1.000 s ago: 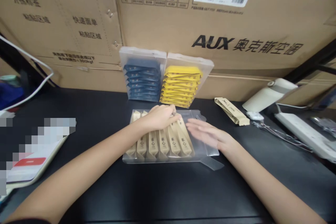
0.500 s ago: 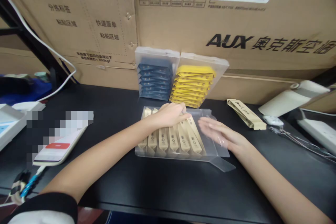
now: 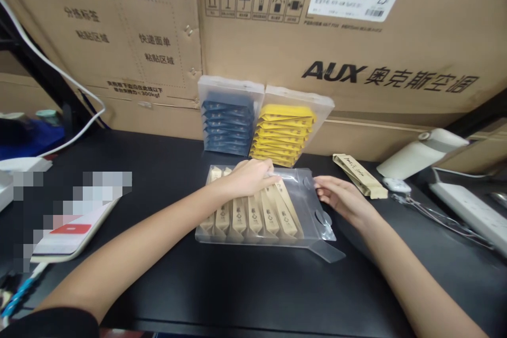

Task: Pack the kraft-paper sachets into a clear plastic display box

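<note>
A clear plastic box [image 3: 303,195] lies flat on the black table, holding a row of several tan packets [image 3: 253,217]. My left hand [image 3: 247,177] rests palm down on the upper ends of those packets, fingers stretched over them. My right hand [image 3: 343,198] is at the box's right end, its fingers closed on the edge of the clear end flap [image 3: 321,217], which stands lifted off the table. One loose tan packet [image 3: 358,175] lies to the right of the box, just behind my right hand.
Two clear boxes lean on the big cardboard cartons [image 3: 356,63] behind: one of blue packets [image 3: 229,121], one of yellow packets [image 3: 287,132]. A white device [image 3: 420,153] and power strip [image 3: 467,208] sit at the right. A flat white item [image 3: 71,232] lies left, a white cable [image 3: 59,90] above it.
My right hand has gone from lying flat beside the packets to the box's right end, where it has taken hold of the flap. My left hand has stayed on the packets.
</note>
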`<state>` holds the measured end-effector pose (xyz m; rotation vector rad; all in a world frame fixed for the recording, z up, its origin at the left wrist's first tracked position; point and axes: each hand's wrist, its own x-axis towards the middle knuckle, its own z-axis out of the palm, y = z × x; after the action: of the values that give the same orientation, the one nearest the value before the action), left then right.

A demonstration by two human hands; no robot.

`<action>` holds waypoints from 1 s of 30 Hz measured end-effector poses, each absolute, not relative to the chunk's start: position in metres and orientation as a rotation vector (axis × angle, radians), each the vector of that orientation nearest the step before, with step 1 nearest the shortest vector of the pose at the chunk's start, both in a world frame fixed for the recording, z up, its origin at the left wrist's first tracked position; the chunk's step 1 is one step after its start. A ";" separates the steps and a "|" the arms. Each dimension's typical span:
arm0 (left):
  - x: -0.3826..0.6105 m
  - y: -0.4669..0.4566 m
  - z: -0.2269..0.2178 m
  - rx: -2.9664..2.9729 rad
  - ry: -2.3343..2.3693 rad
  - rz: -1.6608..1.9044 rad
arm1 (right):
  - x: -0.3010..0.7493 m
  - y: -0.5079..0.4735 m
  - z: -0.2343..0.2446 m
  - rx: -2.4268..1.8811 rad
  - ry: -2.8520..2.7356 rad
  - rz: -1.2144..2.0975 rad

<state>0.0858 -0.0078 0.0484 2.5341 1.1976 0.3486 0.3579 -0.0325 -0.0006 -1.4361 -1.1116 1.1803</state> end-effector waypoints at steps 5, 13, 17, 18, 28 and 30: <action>0.085 -0.007 0.048 2.508 1.173 0.388 | 0.405 -0.021 -0.005 -1.589 -1.173 -0.046; 0.087 -0.010 0.051 2.491 1.182 0.375 | 0.457 -0.008 -0.021 -2.062 -1.284 -0.189; 0.088 -0.010 0.051 2.489 1.189 0.378 | 0.462 -0.004 -0.025 -2.155 -1.195 -0.091; 0.088 -0.010 0.051 2.487 1.193 0.375 | 0.462 -0.004 -0.024 -2.144 -1.193 -0.085; 0.088 -0.009 0.051 2.485 1.177 0.382 | 0.412 -0.020 0.001 -1.518 -1.049 0.041; 0.087 -0.009 0.050 2.490 1.173 0.389 | 0.406 -0.019 0.006 -1.405 -0.953 0.128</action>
<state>0.0873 -0.0089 0.0501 2.4899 1.1730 0.3893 0.4059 -0.0188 0.0059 -1.4046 -0.9527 0.1276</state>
